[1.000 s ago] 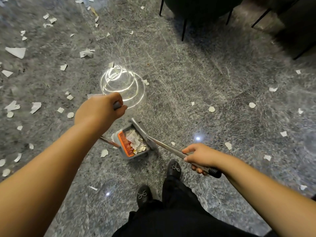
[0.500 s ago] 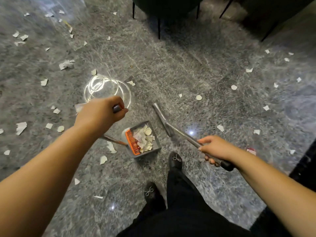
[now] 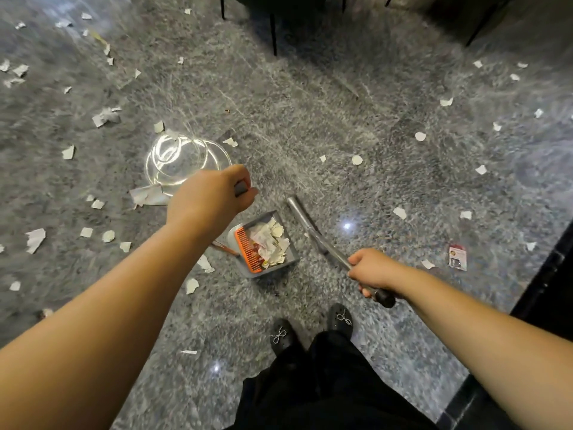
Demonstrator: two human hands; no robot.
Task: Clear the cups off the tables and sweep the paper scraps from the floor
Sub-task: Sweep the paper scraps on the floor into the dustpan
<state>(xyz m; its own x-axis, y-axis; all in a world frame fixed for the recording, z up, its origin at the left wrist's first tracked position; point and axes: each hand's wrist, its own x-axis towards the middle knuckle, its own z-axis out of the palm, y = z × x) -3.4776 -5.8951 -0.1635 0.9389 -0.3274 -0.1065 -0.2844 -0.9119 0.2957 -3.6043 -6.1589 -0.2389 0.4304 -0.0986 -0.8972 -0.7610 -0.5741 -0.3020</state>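
The grey speckled floor (image 3: 310, 119) fills the view, and white paper scraps (image 3: 35, 239) lie scattered over most of it, thickest on the left side and thinner toward the right. The left hand (image 3: 210, 198) is curled tight round the dark top end of a handle (image 3: 240, 188), thumb closing over it, with the forearm stretched out long from the lower left corner; below the fist a thin reddish stretch of the shaft (image 3: 224, 246) shows again and runs to the dustpan (image 3: 263, 243), which sits on the floor just ahead of the feet. The pan is grey with an orange comb (image 3: 246, 249) along its near-left edge, and it holds a heap of crumpled paper (the middle of the shaft is hidden behind the left wrist). The right hand (image 3: 370, 270) wraps its fingers round a silvery broom handle (image 3: 313, 231) near its black end cap (image 3: 384, 297), the forearm coming in from the lower right; the handle slants away up-left, and its far end is hard to make out against the floor. Two dark shoes (image 3: 310, 327) with small bows stand below the pan, above black trousers. A bright ring-shaped light reflection (image 3: 183, 159) glares on the floor beyond the left hand, and a small red-and-white card (image 3: 457, 256) lies to the right.
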